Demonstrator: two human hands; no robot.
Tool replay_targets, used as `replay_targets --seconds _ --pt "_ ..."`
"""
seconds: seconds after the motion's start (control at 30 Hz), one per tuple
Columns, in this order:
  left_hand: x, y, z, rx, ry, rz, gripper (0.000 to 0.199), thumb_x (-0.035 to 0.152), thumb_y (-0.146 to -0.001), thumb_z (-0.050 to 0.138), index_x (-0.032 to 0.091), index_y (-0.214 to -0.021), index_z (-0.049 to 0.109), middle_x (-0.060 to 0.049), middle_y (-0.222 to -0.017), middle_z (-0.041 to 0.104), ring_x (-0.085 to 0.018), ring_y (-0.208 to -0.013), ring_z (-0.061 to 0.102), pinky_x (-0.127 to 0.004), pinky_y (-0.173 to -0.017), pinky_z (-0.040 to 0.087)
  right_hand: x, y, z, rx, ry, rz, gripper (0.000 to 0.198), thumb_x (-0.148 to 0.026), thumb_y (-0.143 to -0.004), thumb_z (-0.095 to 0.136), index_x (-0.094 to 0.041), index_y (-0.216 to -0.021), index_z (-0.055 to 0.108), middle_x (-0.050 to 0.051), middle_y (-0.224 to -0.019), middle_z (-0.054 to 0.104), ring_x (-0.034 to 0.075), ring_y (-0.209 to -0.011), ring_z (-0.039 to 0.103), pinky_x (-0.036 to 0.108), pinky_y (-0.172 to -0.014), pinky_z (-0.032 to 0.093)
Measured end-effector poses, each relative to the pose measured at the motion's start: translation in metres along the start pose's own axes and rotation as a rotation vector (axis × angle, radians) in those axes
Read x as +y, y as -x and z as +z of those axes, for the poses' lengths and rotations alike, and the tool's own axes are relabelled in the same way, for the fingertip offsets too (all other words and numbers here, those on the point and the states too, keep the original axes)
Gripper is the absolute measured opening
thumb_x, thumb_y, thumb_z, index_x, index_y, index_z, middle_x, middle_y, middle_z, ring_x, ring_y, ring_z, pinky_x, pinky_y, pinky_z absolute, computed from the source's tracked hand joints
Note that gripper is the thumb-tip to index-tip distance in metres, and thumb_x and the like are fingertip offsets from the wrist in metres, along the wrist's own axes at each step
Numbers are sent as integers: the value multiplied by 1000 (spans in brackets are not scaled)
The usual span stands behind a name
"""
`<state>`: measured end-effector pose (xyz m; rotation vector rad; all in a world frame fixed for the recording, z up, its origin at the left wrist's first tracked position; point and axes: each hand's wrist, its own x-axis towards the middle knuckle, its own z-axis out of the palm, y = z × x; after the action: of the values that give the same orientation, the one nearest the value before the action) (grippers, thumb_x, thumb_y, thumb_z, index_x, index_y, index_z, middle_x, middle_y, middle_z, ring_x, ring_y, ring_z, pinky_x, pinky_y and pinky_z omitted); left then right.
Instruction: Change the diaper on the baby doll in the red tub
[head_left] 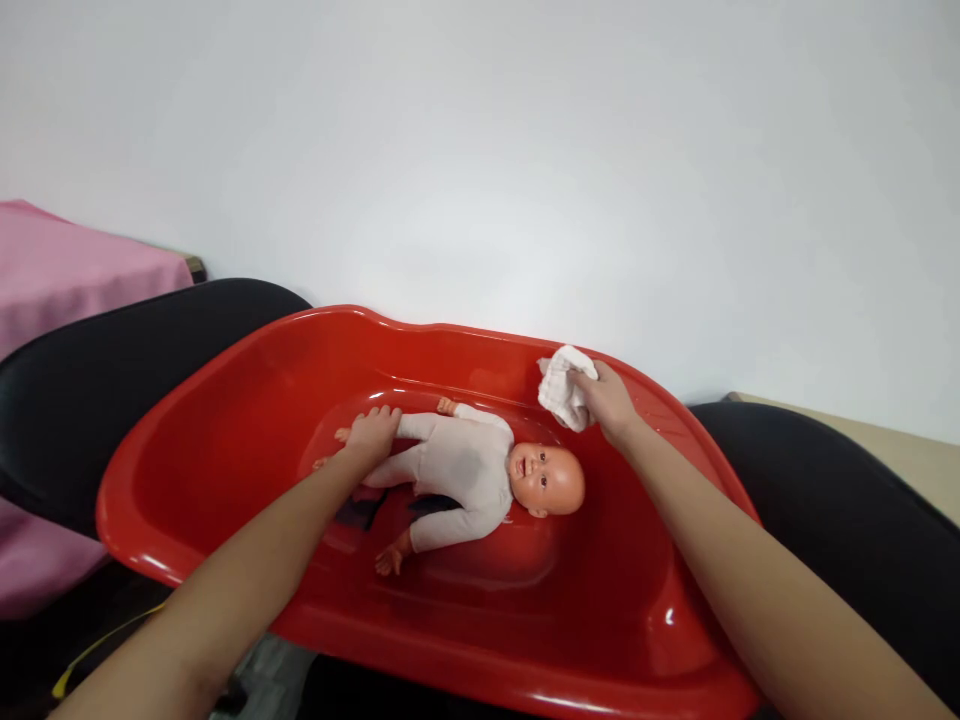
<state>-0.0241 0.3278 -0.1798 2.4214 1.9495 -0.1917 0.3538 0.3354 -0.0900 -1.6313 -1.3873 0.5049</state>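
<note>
A baby doll with a cloth body and a hard head lies face up in a red baby bathtub, its head toward the right. My left hand is closed around one of the doll's lower legs, with the fingertips showing over the top. Above and beyond the doll's head, near the tub's far wall, my right hand pinches a crumpled white cloth. The cloth hangs apart from the doll. A grey damp-looking patch marks the doll's chest.
Black chairs flank the tub, one at each end. A pink cloth drapes over something at the left. Behind the tub rises a plain white wall. Something yellow shows at the lower left.
</note>
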Motion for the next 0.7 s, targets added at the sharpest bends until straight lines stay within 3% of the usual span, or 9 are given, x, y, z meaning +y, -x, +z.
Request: replay_targets --seconds 0.2,0.43,0.6,0.7 --pt "3 5 -4 -41 22 -35 38 31 -91 61 13 -124 57 -22 -128 62 -36 -120 58 -45 -97 46 -5 2 -2 104 -82 100 34 -40 -74 62 -17 -99 61 7 -97 70 23 -85 63 32 -71 46" --pt "2 4 -1 -47 137 -46 49 43 -82 69 15 -122 61 -22 -130 63 -40 -121 58 -52 -101 45 -5 1 -2 23 -148 99 30 -40 -76 62 -17 -96 63 7 -95 70 22 -84 64 32 -73 46" --pt "8 -17 3 121 524 3 35 28 -91 51 18 -120 68 -15 -129 68 -33 -119 63 -45 -101 47 1 -2 3 -14 -176 111 30 -40 -79 62 -17 -99 64 7 -96 72 22 -85 65 31 -74 47" --pt "18 -35 4 190 826 -4 26 21 -87 52 19 -103 73 -9 -106 76 -28 -106 68 -37 -95 50 2 -2 7 -72 -174 100 26 -37 -81 60 -17 -97 63 6 -94 72 21 -81 65 30 -72 47"
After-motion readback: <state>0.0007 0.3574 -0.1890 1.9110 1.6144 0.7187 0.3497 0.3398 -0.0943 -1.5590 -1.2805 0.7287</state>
